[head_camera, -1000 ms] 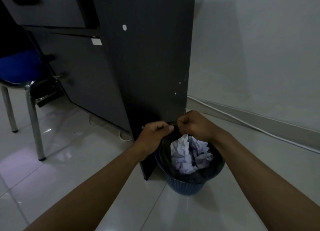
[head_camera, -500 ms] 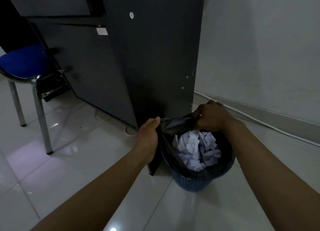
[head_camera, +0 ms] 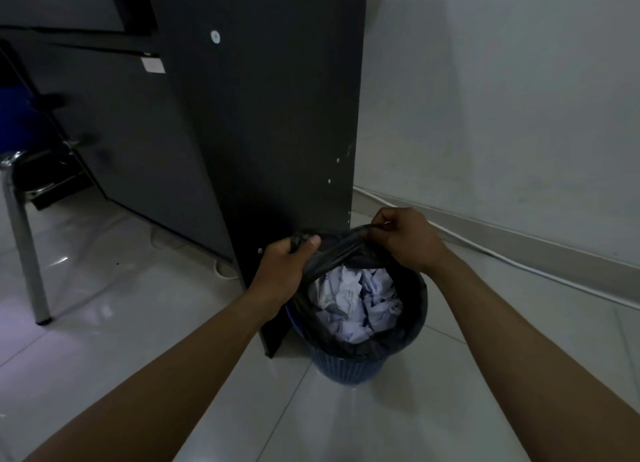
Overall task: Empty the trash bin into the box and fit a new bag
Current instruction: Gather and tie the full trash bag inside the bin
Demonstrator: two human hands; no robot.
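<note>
A dark, tall side panel of a bench stands just beyond the left hand, its lower edge meeting the floor right beside the round blue ribbed plastic trash bin. The bin sits on the floor below both hands, pressed close against that panel, which blocks its left and far side. A thin black plastic bag lines the bin, and crumpled white paper fills it below and between the hands. The left hand is closed around a bunched fold of the bag's rim, thumb on top. The right hand is closed too, pinching the rim at the far side, and the stretch of bag between the hands is pulled up off the bin and taut.

A white cable runs along the floor to the right of the right hand, following the pale skirting at the foot of the grey wall. Far to the left of the left hand stands a chair with a blue seat and chrome metal legs, partly tucked under the bench. The floor is glossy white tile with visible grout lines and soft reflections. The room is dim.
</note>
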